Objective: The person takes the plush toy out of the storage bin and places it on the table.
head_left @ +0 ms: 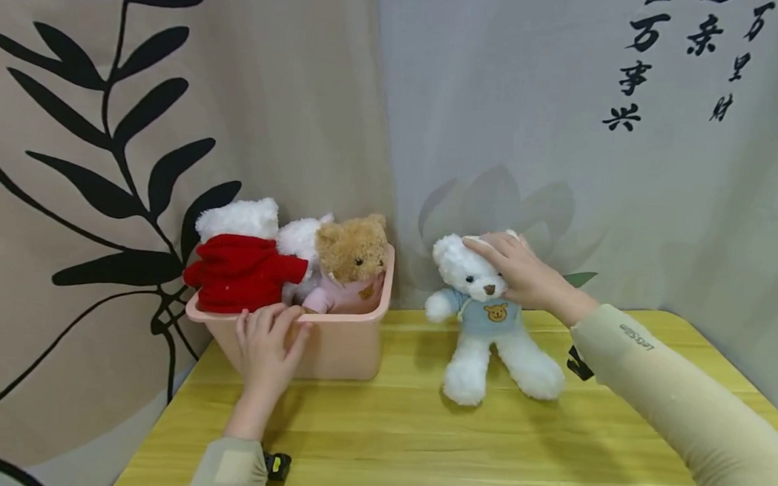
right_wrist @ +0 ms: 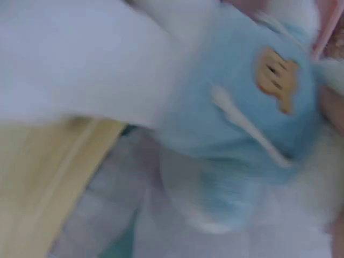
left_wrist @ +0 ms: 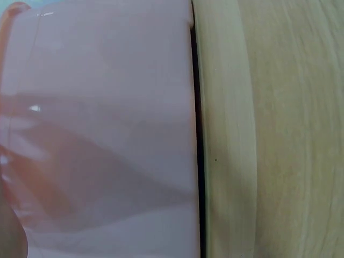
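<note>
Our sleeves over the tabletop [head_left: 417, 438], one hand at the bin, one on a bear

Our left hand [head_left: 269, 343] rests on the near rim of the pink bin [head_left: 343, 344], fingers curled over the edge and gripping it; the bin holds a white bear in a red hoodie [head_left: 240, 264] and a brown bear in pink [head_left: 351, 259]. Our right hand [head_left: 521, 273] clasps the head of the white bear in a blue shirt [head_left: 485, 316], which sits upright on the tabletop just right of the bin; the right wrist view is blurred, so the grip there is probably firm, no more
</note>
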{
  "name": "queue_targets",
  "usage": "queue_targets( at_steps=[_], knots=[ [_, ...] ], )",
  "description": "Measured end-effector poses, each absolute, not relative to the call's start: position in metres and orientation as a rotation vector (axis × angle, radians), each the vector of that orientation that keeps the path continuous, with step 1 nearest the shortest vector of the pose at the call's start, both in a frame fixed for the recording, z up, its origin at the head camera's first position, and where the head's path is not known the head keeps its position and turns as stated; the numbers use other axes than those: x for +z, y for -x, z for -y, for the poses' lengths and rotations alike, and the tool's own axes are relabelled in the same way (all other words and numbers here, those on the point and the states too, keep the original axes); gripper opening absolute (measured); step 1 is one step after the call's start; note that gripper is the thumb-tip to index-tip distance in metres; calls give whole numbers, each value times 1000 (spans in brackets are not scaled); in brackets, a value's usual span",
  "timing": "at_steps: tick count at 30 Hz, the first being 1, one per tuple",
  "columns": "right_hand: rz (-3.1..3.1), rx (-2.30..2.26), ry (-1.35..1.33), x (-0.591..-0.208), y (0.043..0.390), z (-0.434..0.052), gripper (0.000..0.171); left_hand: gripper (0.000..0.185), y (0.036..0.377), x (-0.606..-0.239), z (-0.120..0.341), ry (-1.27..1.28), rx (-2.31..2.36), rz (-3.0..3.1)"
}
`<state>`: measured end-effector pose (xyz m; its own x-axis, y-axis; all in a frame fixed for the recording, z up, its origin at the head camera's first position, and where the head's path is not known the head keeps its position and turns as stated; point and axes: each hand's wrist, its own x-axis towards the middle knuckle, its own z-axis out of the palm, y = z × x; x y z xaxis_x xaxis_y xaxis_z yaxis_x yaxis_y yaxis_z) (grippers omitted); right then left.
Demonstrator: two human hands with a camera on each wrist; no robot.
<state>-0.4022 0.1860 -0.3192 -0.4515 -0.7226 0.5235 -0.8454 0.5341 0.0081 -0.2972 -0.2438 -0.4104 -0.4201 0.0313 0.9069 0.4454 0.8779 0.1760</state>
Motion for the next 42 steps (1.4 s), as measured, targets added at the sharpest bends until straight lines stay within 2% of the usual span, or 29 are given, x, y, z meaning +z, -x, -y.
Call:
queue_targets(
  at_steps=[5, 8, 11, 18, 28, 33, 35, 38, 42],
  knots=[
    [2042, 317, -1237, -353, 419, -171, 89, 43, 296, -411, 243, 355, -464, 1954],
    [2081, 306, -1196, -375, 423, -170, 96, 43, 298, -413, 240, 365, -465, 1940],
    [2194, 310, -1124, -382, 425, -170, 103, 42, 300, -414, 237, 380, -473, 1938],
    [2488, 281, -963, -360, 431, -162, 105, 42, 300, -413, 243, 353, -483, 1938],
    [2559, 294, -911, -350, 422, -150, 94, 43, 296, -416, 250, 339, -481, 1934],
    [2489, 564, -951, -324, 413, -111, 86, 44, 295, -415, 252, 340, -468, 1936],
    [2446, 609, -1027, -308, 410, -83, 90, 44, 295, -414, 252, 342, -467, 1933],
    [2400, 537, -1162, -288, 408, -43, 106, 43, 296, -412, 251, 341, -464, 1940],
    [2435, 374, -1221, -278, 409, -10, 123, 41, 298, -412, 242, 346, -464, 1967]
  ],
)
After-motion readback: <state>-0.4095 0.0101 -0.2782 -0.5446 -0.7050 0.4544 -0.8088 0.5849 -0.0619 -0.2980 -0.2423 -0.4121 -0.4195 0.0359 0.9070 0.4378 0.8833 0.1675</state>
